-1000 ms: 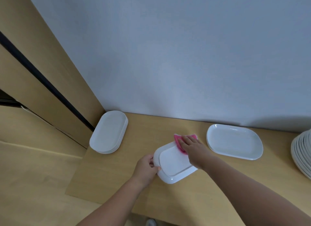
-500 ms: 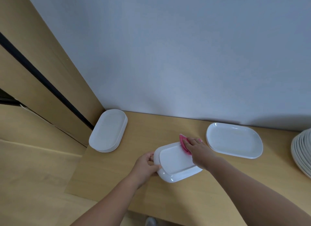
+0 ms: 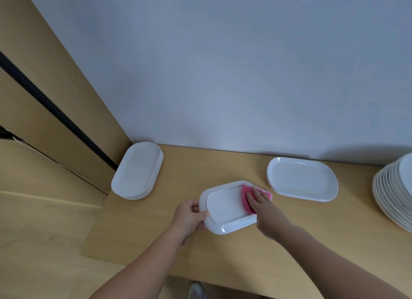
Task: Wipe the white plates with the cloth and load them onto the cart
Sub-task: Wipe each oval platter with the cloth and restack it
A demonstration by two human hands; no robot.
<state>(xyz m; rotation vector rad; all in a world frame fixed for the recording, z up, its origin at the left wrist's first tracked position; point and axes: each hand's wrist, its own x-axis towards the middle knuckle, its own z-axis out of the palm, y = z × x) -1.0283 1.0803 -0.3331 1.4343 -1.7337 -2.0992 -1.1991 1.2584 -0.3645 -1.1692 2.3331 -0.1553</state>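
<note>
Head view, one wooden table [image 3: 223, 254] against a pale wall [image 3: 223, 64].

Item 1: plate [image 3: 223, 207], white, oblong, lying on the table near the middle. The left hand [image 3: 189, 216] grips its left rim, fingers curled under and thumb on top. Which face is up, I cannot tell.

Item 2: cloth [image 3: 245, 200], pink, folded, spread over the plate's right end. The right hand [image 3: 265, 209] presses it down with straight fingers held close together.

Item 3: oval stack [image 3: 137, 171], several white plates, far left corner, well apart from the work.

Item 4: low stack [image 3: 302, 178], just to the right of the cloth; one plate or a few, unclear.

Item 5: tall stack [image 3: 392, 187], many plates, at the right edge and partly cut off.

Progress, as judged: wiping of one plate is under way. Which piles are wiped and which wait cannot be told. No cart is in sight, so no loading can be confirmed and most of the job seems to remain.

Surroundings: wooden panel [image 3: 44, 98] with a dark strip to the left; a shoe [image 3: 197, 291] below the near table edge. Nothing blocks the wiping. The low stack sits close to the wiping hand's reach.
</note>
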